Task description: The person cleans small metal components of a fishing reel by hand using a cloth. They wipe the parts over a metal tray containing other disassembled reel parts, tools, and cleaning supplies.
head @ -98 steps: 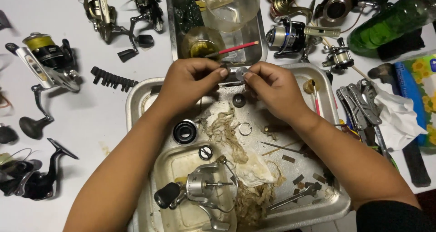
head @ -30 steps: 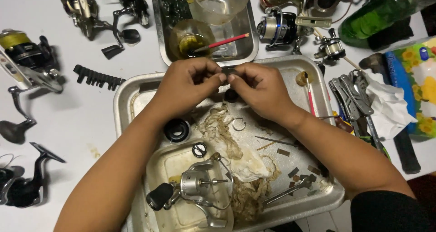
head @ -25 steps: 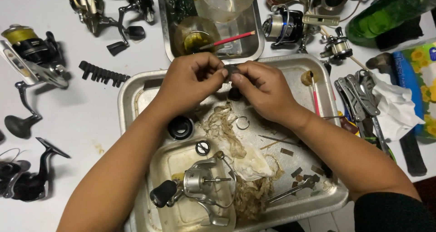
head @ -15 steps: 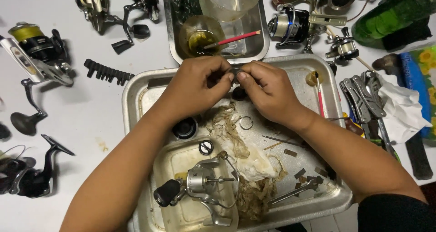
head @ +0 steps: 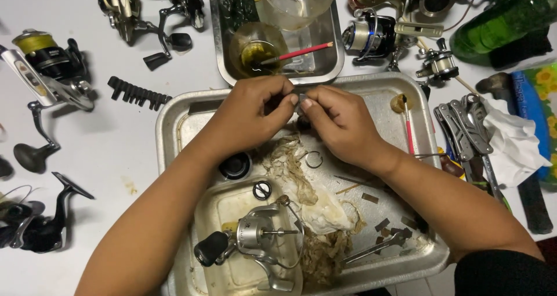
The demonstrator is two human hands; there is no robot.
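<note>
Both hands are meeting over the far end of a metal tray (head: 174, 128) on the white bench (head: 104, 133). The left hand (head: 246, 113) and right hand (head: 339, 122) are pinching a small metal part (head: 299, 100) between their fingertips. Below them, a stripped silver reel body (head: 255, 238) and soiled tissue (head: 313, 203) are lying in the tray.

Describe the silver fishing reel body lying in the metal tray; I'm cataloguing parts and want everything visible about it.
The silver fishing reel body looks like bare metal, stripped of its spool, so a thin shaft points right from its centre. A black rounded knob sits at its left end, and a wire bail curves around its right side. It lies on its side in a smaller shallow tray inside the large metal tray, beside stained tissue. Neither hand touches it.
</note>
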